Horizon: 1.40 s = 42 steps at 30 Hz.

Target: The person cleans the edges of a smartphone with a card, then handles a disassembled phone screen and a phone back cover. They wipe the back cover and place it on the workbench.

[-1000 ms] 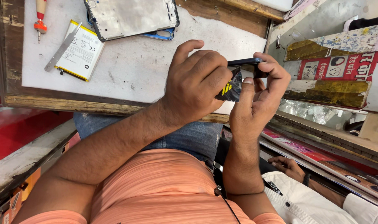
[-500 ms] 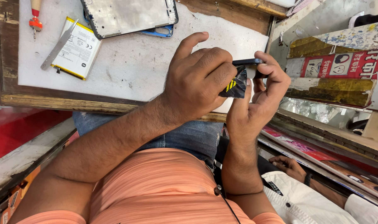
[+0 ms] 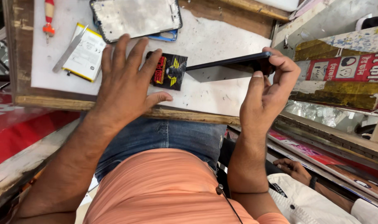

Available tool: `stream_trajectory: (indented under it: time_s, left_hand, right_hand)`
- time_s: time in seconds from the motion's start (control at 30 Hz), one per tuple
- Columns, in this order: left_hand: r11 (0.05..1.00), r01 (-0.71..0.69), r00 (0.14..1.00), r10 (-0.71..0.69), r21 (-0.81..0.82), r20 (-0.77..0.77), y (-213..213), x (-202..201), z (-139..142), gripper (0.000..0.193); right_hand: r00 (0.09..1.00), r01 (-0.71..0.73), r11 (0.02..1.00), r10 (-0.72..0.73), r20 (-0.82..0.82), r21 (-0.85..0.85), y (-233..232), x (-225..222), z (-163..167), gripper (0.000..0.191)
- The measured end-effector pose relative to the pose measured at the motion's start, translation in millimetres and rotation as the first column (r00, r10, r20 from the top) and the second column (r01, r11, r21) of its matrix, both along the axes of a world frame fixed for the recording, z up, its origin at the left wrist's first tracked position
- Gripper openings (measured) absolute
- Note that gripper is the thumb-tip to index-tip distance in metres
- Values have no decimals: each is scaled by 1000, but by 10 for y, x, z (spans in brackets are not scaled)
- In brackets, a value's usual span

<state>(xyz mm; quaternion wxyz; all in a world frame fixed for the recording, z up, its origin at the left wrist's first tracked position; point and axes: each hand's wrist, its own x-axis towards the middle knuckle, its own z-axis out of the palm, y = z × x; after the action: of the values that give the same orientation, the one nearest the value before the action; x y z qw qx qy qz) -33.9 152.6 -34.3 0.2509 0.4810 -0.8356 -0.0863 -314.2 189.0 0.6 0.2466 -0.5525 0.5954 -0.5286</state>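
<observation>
Meanwhile, the right hand (image 3: 267, 97) is pinching a thin dark phone (image 3: 230, 65) edge-on, just above the white surface (image 3: 209, 41), while the left hand (image 3: 124, 85) is lying flat, fingers spread wide, touching a small black packet (image 3: 169, 71).

Your dark navy flat phone panel (image 3: 230, 65) shows a near-black edge, and beneath it lies your small black packet (image 3: 169, 71) patterned with red lettering and yellow wing-like marks. Your worn white board worktop (image 3: 213, 41) is speckled with grey scuffs and framed in brown wood. On it you have a dull silver-grey phone frame (image 3: 135, 17) over a blue piece, a white phone battery with a yellow edge (image 3: 86, 57), a silvery metal strip (image 3: 70, 49), and a red and cream handled screwdriver (image 3: 49, 18). You wear a salmon-orange shirt (image 3: 164, 191) and blue denim jeans (image 3: 164, 137)
</observation>
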Motion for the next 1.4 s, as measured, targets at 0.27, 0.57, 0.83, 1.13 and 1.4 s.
stream_trajectory:
  time_s: [0.27, 0.57, 0.83, 1.13, 1.4]
  left_hand:
    - [942, -336, 940, 336, 0, -62, -244, 924, 149, 21]
    - [925, -376, 927, 373, -59, -47, -627, 920, -98, 18]
    - [932, -351, 911, 362, -88, 198, -1211, 773, -264, 36]
    - [935, -354, 891, 346, -28, 292, -1218, 844, -266, 27]
    - [996, -74, 908, 89, 52, -410, -723, 615, -112, 19]
  right_hand:
    - [997, -56, 998, 56, -61, 12, 25, 44, 111, 35]
    - [994, -82, 997, 81, -71, -2, 39, 83, 91, 36]
    - [994, -1, 999, 6, -106, 46, 73, 89, 109, 35]
    - [997, 3, 998, 3, -78, 66, 57, 116, 148, 35]
    - [1000, -9, 999, 10, -14, 32, 22, 61, 75, 36]
